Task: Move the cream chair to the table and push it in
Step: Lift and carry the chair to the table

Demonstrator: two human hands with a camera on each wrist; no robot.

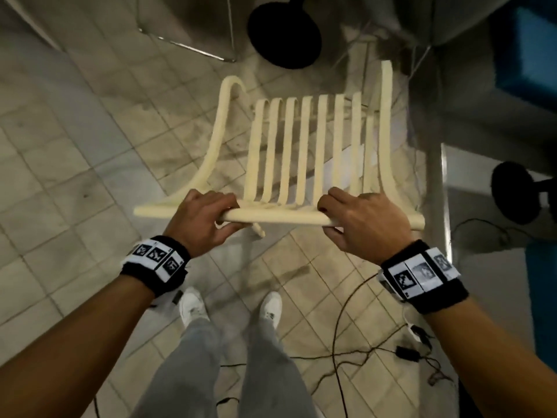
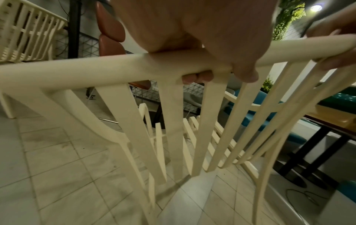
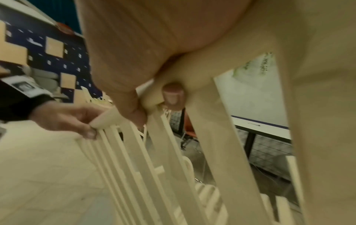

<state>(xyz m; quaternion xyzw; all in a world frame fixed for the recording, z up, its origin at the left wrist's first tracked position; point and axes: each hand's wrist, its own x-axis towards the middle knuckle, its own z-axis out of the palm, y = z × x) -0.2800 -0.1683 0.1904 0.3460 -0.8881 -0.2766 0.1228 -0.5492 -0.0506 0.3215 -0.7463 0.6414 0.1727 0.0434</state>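
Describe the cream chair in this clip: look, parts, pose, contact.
The cream chair looks like moulded plastic, with a round top rail, slim vertical back slats, a slatted seat and curved side frames. The left hand and right hand both grip the top rail. It stands over tiled floor, near a table edge.

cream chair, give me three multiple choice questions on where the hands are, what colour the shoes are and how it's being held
1. Where on the cream chair are both hands?
A. top rail
B. seat
C. front legs

2. What colour are the shoes?
A. black
B. white
C. red

3. How does the left hand hold it?
A. flat open palm
B. fingers curled round the rail
C. not touching

Answers: 1 A, the left hand and right hand sit on the top rail; 2 B, both shoes look white; 3 B, fingertips wrap under the rail in the left wrist view.
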